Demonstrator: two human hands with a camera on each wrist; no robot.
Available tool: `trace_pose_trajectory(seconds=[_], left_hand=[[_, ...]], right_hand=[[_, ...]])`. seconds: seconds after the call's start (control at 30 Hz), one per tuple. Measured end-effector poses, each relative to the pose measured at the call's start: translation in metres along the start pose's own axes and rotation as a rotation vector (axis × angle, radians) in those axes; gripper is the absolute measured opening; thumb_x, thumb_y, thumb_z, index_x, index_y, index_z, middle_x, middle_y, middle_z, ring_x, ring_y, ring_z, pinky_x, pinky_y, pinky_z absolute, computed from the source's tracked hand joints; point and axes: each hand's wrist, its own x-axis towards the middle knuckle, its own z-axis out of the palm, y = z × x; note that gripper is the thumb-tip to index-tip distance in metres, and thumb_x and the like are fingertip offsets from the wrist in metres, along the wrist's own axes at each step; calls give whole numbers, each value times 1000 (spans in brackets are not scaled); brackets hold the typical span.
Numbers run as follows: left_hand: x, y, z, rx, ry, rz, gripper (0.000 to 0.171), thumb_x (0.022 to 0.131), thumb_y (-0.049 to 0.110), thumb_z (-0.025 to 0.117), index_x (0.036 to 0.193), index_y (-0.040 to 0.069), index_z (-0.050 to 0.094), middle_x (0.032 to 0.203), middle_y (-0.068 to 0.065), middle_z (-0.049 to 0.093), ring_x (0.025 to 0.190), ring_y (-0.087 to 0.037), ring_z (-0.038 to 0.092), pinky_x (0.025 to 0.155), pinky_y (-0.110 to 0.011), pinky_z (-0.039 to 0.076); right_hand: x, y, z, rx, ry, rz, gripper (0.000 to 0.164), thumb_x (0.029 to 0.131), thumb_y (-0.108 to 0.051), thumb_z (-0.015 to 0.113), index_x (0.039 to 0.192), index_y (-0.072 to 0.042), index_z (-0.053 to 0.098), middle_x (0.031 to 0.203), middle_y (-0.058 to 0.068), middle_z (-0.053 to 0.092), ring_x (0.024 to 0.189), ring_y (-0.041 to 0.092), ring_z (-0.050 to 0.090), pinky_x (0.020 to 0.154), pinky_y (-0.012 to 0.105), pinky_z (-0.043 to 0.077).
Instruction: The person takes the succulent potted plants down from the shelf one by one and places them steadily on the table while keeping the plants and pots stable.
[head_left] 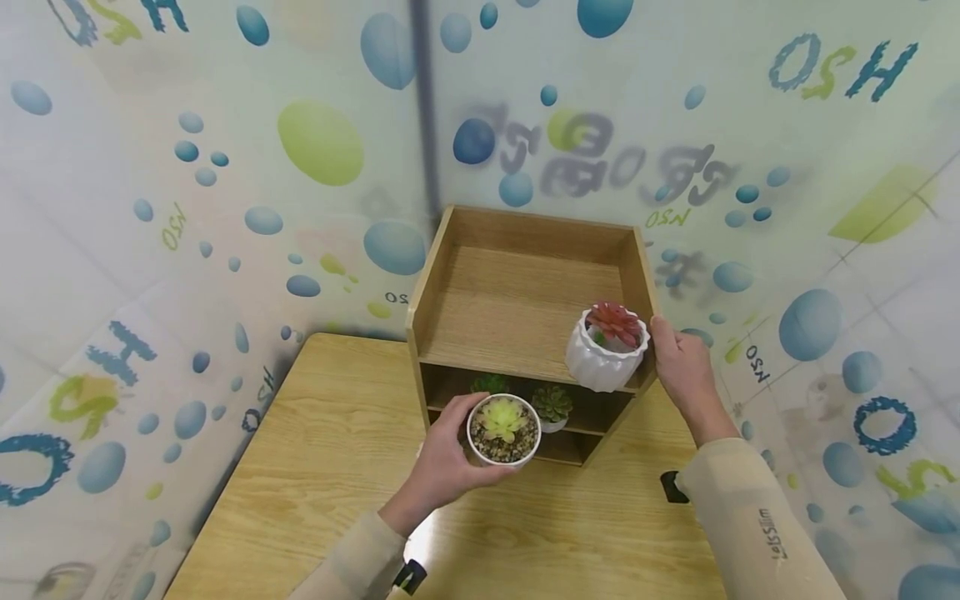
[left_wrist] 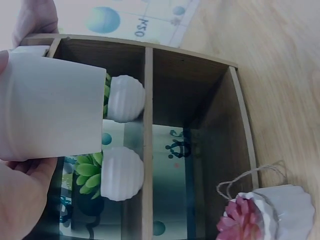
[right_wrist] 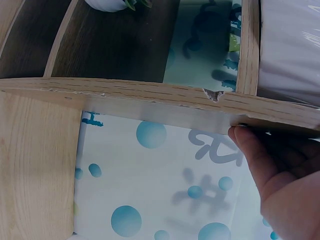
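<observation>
My left hand [head_left: 450, 458] holds a white pot with a yellow-green succulent [head_left: 503, 428] in front of the wooden shelf unit [head_left: 528, 304], fingers and thumb around its side. My right hand [head_left: 684, 371] rests against the unit's right side panel; in the right wrist view its fingertips [right_wrist: 240, 134] touch the outer face, and the other fingers are partly hidden. Beside it, on the top board, stands a white fluted pot with a red succulent [head_left: 606, 348]. Two small potted green succulents [left_wrist: 125, 172] sit in the middle compartment, partly covered by the held pot in the head view.
Another white pot with a pink-red succulent [left_wrist: 290, 212] and twine is on the wooden table [head_left: 337, 433] by the unit's lower left, seen in the left wrist view. A bubble-patterned curtain [head_left: 322, 142] hangs behind and at both sides.
</observation>
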Motion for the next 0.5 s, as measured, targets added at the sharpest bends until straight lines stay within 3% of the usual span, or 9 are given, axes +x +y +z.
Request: trace_pose_trajectory(seconds=[0.5], left_hand=[[-10,-17,9,40,-9,-21,94,61,22,100,143,10,55,129,-1,60,114,-21,62,97,-43,56]], right_hand=[[0,0,0,3,-6,2,63,108,-48,37,52,-18,37,57,0,34,62,22,39,52,32,30]])
